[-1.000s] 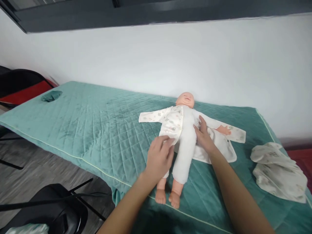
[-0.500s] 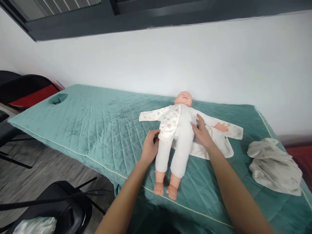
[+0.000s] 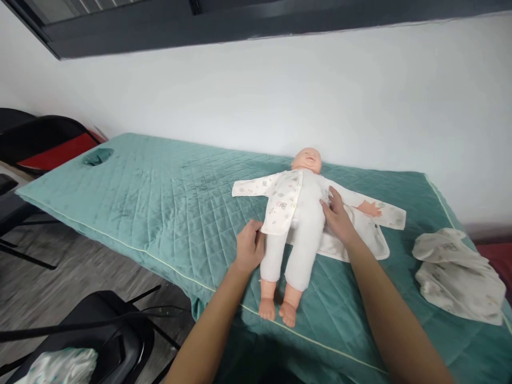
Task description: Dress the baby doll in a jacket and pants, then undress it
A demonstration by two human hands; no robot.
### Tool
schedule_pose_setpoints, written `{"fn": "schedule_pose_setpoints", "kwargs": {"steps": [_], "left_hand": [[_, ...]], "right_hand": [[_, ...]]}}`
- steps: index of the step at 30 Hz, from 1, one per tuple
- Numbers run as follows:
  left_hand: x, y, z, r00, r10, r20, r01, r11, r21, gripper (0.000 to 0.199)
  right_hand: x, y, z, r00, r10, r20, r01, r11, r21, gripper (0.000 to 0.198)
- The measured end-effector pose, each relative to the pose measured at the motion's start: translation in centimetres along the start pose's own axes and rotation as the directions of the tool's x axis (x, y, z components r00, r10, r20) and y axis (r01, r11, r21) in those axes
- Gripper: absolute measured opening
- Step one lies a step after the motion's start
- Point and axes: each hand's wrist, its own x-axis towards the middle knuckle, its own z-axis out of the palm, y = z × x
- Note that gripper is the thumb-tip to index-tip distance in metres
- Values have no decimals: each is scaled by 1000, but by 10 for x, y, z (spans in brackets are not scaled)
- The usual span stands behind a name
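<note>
A baby doll [image 3: 311, 205] with a white cloth body lies on its back, head toward the wall. It lies on an opened white baby jacket [image 3: 285, 200] with small prints. The jacket's left-side front panel covers half of the chest, while the other panel is spread flat beneath the doll. My left hand [image 3: 249, 248] is closed, pinching the lower corner of the covering panel beside the doll's hip. My right hand [image 3: 340, 220] rests against the opposite side of the doll's torso, thumb and fingers apart. One doll hand [image 3: 370, 208] shows on the printed sleeve.
Green quilted cover [image 3: 168, 197] lies over a long massage table with a face hole [image 3: 98, 156]. A crumpled printed white garment [image 3: 460, 274] is at the right. Black chairs stand at the left, one [image 3: 116, 341] holding a folded cloth [image 3: 60, 367]. A white wall [image 3: 260, 96] borders the far side.
My left hand has taken the jacket panel's lower corner and pulled it down straighter. The right hand stays at the doll's side. The whole view has shifted slightly.
</note>
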Motion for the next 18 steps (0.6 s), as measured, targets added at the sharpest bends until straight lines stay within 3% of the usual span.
{"fn": "schedule_pose_setpoints", "kwargs": {"steps": [2, 4, 10, 15, 18], "left_hand": [[-2, 1, -2, 993, 116, 15, -115, 993, -7, 13], [-3, 3, -5, 988, 152, 33, -152, 988, -20, 16], [8, 15, -7, 989, 123, 75, -115, 988, -106, 15], [39, 34, -1, 982, 15, 190, 21, 983, -183, 21], [73, 59, 6, 946, 97, 308, -68, 992, -104, 25]], "right_hand": [[1, 2, 0, 1000, -7, -4, 7, 1000, 2, 93], [1, 3, 0, 1000, -11, -5, 11, 1000, 0, 91], [-1, -4, -4, 1000, -10, 24, 11, 999, -52, 92], [-6, -13, -23, 997, -24, 68, 34, 987, -155, 77], [-4, -12, -49, 997, -23, -78, 13, 992, -123, 57]]}}
